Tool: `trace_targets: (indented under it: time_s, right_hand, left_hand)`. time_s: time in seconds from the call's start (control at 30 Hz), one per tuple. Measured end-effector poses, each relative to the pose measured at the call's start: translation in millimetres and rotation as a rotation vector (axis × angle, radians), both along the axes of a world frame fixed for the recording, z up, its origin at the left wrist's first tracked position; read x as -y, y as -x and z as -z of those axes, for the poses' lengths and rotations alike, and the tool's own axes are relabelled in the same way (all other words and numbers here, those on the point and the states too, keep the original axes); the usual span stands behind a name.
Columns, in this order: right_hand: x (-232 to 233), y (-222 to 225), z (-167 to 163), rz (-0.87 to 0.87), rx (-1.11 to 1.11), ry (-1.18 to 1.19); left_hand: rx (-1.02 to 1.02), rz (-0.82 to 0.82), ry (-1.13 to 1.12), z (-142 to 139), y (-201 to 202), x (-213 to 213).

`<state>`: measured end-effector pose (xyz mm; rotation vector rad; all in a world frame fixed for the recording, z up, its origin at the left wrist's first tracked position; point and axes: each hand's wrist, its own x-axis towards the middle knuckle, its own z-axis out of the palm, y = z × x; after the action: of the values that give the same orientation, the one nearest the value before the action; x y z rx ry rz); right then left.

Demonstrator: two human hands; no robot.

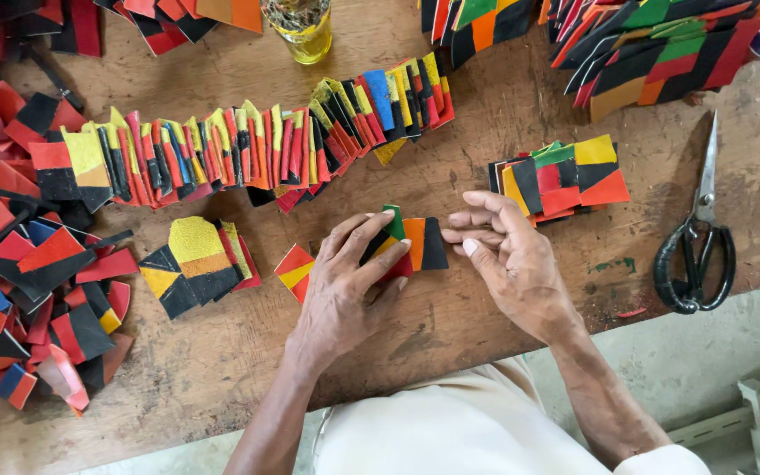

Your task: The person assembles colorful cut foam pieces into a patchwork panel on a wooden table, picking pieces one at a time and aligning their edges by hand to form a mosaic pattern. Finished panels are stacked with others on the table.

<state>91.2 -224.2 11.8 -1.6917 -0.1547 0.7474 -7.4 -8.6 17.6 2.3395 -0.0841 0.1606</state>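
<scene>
Hidden: the left hand [345, 281] covers the left part of the patchwork piece [411, 244], so its full outline cannot be made out; a red and yellow patch [295, 271] peeks out beside the wrist, and whether it belongs to the same piece cannot be told.
Cut off: the heaps of patches at the top edge and the far left run out of view; only the lower part of the glass jar [303, 26] shows.
Left hand: fingers curled down on the piece, pressing and pinching it, thumb along its lower edge.
Right hand [507, 255]: fingers held together, half closed, tips touching the right end of the piece; it grips nothing else.
Piece, place: flat on the wooden desk [485, 114], at the middle, between the two hands.
Piece, direction: long axis runs left to right; green, orange and black strips stand across it, the black end pointing at the right hand.
Behind: a long folded row of patches [257, 145] stretches across the desk, standing on edge, apart from the hands.
Right: a small stack of patches [565, 179] lies just beyond the right fingers; black-handled scissors [697, 246] lie farther right, blades pointing away.
Left: a black and yellow patch [191, 264] lies near the left wrist, and a loose pile of scraps [28, 273] beyond it.
</scene>
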Motion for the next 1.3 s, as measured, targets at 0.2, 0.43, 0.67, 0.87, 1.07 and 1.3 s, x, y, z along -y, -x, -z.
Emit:
trace_targets:
  time_s: [0.2,0.43,0.67,0.87,1.07,1.3]
  right_hand:
    - [-2,-1,-5,-0.013,0.001,0.019]
    - [-3,-1,-9,-0.04,0.034,0.059]
    - [-4,-2,-11,-0.065,0.056,0.034]
    - [-3,3,-21,-0.091,0.306,0.185]
    - [-31,7,-12,-0.247,0.451,0.03]
    - [-29,10,-12,-0.351,0.514,0.098]
  left_hand:
    - [-0.014,0.003,-0.021,0,1,1]
    - [-0.023,0.016,-0.027,0,0,1]
    - [-0.027,0.019,-0.019,0,0,1]
    - [-0.032,0.019,-0.012,1,-1,2]
    - [-0.029,0.041,0.035,2,-2,-1]
    - [0.018,-0.085,0.049,-12,8,-20]
